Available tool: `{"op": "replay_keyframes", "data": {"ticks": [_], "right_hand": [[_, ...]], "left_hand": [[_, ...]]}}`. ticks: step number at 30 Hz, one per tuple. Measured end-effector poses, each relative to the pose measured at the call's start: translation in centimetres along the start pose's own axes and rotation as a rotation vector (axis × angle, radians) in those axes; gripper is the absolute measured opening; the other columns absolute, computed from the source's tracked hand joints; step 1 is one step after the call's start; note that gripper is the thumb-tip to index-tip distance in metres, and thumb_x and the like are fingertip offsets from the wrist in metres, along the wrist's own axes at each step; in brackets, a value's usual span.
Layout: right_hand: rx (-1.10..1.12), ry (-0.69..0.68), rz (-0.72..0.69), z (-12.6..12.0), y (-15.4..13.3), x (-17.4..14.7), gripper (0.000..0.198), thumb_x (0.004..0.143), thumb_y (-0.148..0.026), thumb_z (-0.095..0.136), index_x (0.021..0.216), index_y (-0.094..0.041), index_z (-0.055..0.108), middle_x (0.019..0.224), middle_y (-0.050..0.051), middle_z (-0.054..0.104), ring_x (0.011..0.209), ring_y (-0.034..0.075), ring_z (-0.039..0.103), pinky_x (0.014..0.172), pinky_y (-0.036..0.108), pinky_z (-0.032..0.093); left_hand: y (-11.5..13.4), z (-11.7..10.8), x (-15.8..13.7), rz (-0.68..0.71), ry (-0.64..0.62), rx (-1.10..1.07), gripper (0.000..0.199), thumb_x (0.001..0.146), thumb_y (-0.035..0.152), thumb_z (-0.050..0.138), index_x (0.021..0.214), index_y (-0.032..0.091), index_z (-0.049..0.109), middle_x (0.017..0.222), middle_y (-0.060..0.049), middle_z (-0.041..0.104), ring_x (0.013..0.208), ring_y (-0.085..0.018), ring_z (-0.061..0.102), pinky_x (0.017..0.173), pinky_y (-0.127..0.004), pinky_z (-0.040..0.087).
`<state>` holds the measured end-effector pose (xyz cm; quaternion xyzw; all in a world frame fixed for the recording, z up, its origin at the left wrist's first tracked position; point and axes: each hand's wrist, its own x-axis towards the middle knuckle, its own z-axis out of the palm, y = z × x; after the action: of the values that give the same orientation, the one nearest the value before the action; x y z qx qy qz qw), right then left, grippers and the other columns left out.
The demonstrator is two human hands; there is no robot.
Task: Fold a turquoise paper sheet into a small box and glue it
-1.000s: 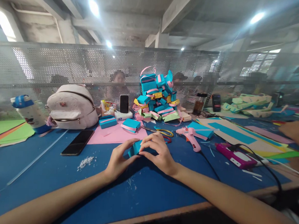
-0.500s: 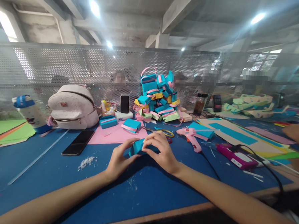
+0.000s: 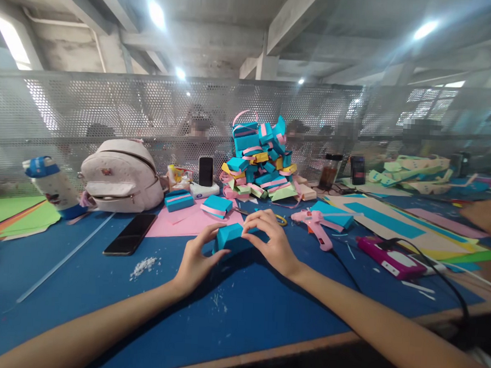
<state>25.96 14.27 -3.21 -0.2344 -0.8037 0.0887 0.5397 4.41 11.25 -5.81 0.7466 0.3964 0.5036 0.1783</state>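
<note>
A small folded blue paper box is held between my two hands above the blue tabletop. My left hand grips its left end, thumb below and fingers above. My right hand pinches its right end, with the fingertips curled over that edge. Just beyond lie two finished-looking boxes: a blue one with a pink band and another blue box, both on a pink sheet. Scissors with a yellow handle lie partly behind my right hand.
A pink glue gun with a cord lies at right, near a magenta power bank. A pile of paper boxes rises at the back. At left are a phone, backpack and bottle. Another person's hand is far right.
My right fingers have slid off the top of the blue paper box toward its right end, so more of the box shows. My left hand keeps its grip.
</note>
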Motion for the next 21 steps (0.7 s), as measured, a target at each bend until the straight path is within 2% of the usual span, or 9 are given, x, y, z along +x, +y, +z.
{"op": "replay_keyframes", "data": {"ticks": [7, 13, 18, 21], "right_hand": [[0.141, 0.055, 0.066, 0.17, 0.65, -0.19, 0.012, 0.092, -0.024, 0.063, 0.08, -0.022, 0.059, 0.085, 0.003, 0.066, 0.087, 0.02, 0.061, 0.082, 0.037, 0.048], [0.18, 0.042, 0.055, 0.4, 0.28, -0.43, 0.016, 0.087, -0.021, 0.068, 0.075, -0.022, 0.058, 0.084, 0.002, 0.069, 0.083, 0.02, 0.063, 0.079, 0.036, 0.049], [0.206, 0.048, 0.106, 0.49, 0.35, -0.56, 0.023, 0.085, -0.023, 0.071, 0.07, -0.022, 0.054, 0.079, 0.001, 0.069, 0.078, 0.019, 0.063, 0.077, 0.035, 0.048], [0.176, 0.045, 0.132, 0.42, 0.36, -0.51, 0.018, 0.084, -0.025, 0.072, 0.073, -0.022, 0.059, 0.078, 0.001, 0.067, 0.077, 0.019, 0.062, 0.074, 0.034, 0.048]], "left_hand": [[-0.46, 0.11, 0.29, -0.082, 0.059, -0.066, 0.047, 0.08, 0.031, 0.074, 0.122, 0.023, 0.056, 0.114, -0.006, 0.073, 0.107, -0.024, 0.069, 0.095, -0.039, 0.055], [-0.52, 0.16, 0.25, -0.075, 0.062, -0.058, 0.048, 0.079, 0.03, 0.075, 0.122, 0.023, 0.057, 0.113, -0.005, 0.073, 0.107, -0.023, 0.069, 0.095, -0.037, 0.054], [-0.57, 0.15, 0.27, -0.07, 0.061, -0.061, 0.048, 0.079, 0.028, 0.075, 0.122, 0.024, 0.056, 0.114, -0.004, 0.073, 0.107, -0.023, 0.069, 0.095, -0.037, 0.054], [-0.54, 0.11, 0.29, -0.068, 0.058, -0.063, 0.048, 0.079, 0.028, 0.075, 0.123, 0.024, 0.056, 0.114, -0.004, 0.073, 0.107, -0.023, 0.069, 0.095, -0.037, 0.054]]}}
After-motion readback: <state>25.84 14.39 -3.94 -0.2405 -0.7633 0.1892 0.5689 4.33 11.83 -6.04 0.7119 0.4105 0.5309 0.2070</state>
